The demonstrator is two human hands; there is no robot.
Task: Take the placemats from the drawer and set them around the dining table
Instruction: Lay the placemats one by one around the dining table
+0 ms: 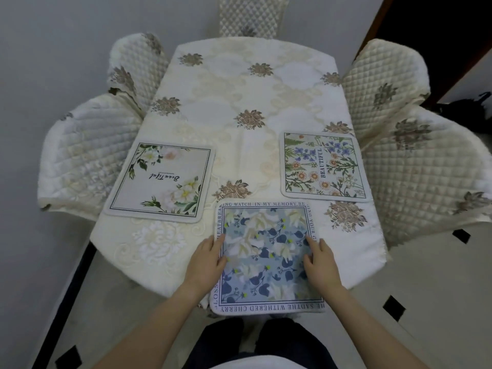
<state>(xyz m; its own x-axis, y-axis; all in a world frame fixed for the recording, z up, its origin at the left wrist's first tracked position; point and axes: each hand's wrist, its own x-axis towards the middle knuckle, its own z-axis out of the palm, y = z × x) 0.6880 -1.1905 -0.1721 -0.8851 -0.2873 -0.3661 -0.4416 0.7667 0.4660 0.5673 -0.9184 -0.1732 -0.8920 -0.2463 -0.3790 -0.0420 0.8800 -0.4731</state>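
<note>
Floral placemats (266, 251): three; hands (205, 259): two.

Quilted cream chairs (87, 153) ring the cloth-covered table (239, 89); pale tiled floor (426, 288), grey wall (53, 35).

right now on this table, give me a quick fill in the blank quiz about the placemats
1. The number of placemats on the table is ____.
2. Both hands, left hand and right hand, rest on the ____ placemat.
3. The daisy placemat bears the printed word ____.

Answers: three; blue; BEAUTIFUL
</note>
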